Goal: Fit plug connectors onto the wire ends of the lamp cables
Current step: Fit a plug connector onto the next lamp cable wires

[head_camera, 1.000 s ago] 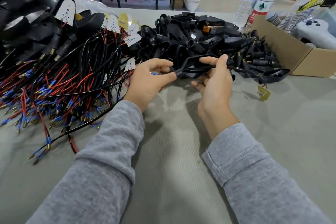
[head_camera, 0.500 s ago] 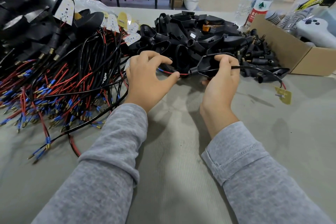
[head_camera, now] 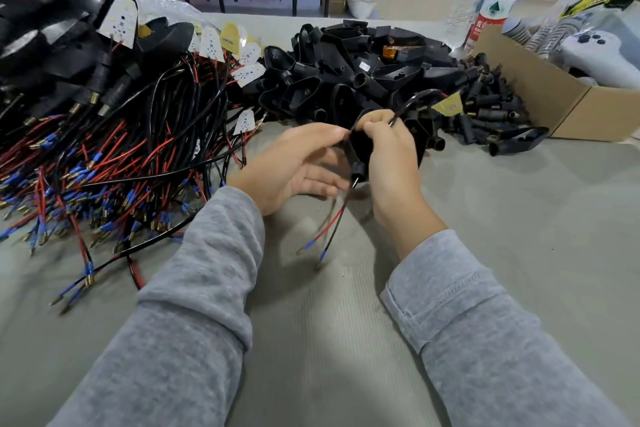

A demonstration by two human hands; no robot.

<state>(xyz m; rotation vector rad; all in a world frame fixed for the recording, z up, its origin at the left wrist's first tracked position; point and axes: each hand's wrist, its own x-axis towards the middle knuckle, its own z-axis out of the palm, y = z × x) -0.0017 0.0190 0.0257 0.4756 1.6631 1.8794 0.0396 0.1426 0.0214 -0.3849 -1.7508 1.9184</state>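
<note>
**Cable threaded through housing, plug not yet fitted**

Mid-step, by the look of it: black housing (head_camera: 360,149) held upright in front of the housing pile (head_camera: 346,80), gripped by the right hand (head_camera: 391,163), fingers curled round it and round the cable (head_camera: 412,102) arching up toward a yellow LED board (head_camera: 448,104). Left hand (head_camera: 298,163) just left of the housing, thumb and forefinger pinched at its top edge, remaining fingers loose and spread below; what exactly sits in that pinch cannot be told. Red and black wires (head_camera: 334,225) hanging out of the housing's neck toward the mat (head_camera: 346,340), blurred, each ending in a blue-sleeved tip (head_camera: 306,246) with bare metal and no plug on it.

Plugs (head_camera: 491,104) heaped right of the housing pile, against the box (head_camera: 540,87). Bundle (head_camera: 104,156) of wired cables well left of the housing.

Next move likely calls for drawing the wires fully through, steadying the swinging tips, then reaching right for a plug and seating both ends.
</note>
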